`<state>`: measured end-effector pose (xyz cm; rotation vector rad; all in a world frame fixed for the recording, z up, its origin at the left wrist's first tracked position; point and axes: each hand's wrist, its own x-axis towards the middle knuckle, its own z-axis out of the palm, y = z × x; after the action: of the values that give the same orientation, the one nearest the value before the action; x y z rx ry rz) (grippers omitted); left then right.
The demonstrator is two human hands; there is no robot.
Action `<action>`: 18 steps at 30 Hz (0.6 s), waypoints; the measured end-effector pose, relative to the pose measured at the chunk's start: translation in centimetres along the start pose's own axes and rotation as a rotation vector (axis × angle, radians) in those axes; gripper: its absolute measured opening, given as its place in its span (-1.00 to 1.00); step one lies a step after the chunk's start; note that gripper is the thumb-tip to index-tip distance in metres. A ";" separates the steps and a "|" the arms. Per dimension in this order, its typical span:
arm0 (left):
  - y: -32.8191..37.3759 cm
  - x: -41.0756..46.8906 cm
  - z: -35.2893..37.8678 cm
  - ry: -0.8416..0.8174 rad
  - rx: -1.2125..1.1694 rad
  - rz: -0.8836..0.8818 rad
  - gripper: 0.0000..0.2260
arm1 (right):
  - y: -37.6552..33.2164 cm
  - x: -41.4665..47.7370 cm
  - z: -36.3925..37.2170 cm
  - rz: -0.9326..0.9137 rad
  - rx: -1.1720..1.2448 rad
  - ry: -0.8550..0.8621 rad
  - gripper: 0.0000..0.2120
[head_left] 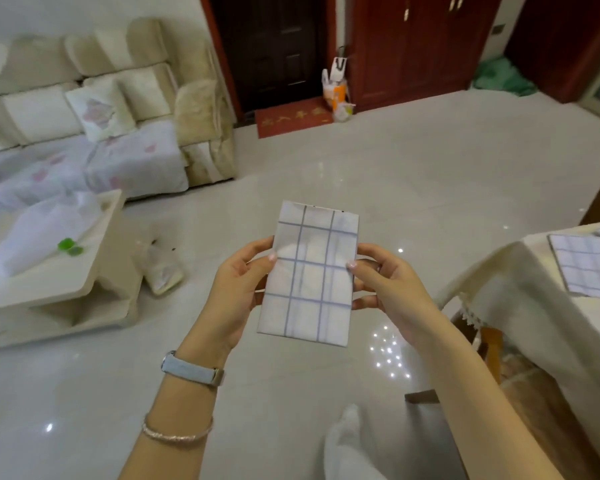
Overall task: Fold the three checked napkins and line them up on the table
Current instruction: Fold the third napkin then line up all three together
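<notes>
Folded checked napkin [310, 273] held upright at frame centre above the tiled floor, left hand [238, 289] and right hand [392, 289] each in a pinching grip on its side edges, two more napkins [584, 265] flat on the cloth-covered worktop [520, 289] at right edge

Open floor [395, 168] ahead; coffee table [66, 282] left; right table [520, 289] carries seemingly two napkins [586, 268].

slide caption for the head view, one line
Folded blue-checked white napkin held between left hand and right hand over the glossy floor; another checked napkin lies on the cream-clothed table.
</notes>
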<state>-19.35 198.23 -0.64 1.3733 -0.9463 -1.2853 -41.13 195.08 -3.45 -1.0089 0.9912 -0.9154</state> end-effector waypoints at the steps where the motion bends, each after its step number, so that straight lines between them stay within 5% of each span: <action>1: 0.5 2.2 0.6 -0.022 0.005 0.000 -0.79 | -0.5 1.6 -0.7 -0.010 0.006 0.019 -0.76; 18: 4.6 33.1 18.8 -0.590 0.150 -0.026 -0.77 | -7.7 17.8 -17.6 -0.097 0.077 0.490 -0.74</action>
<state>-33.12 162.51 -2.23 1.1304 -1.4479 -1.7115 -53.81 172.18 -3.87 -0.7855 1.3089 -1.3091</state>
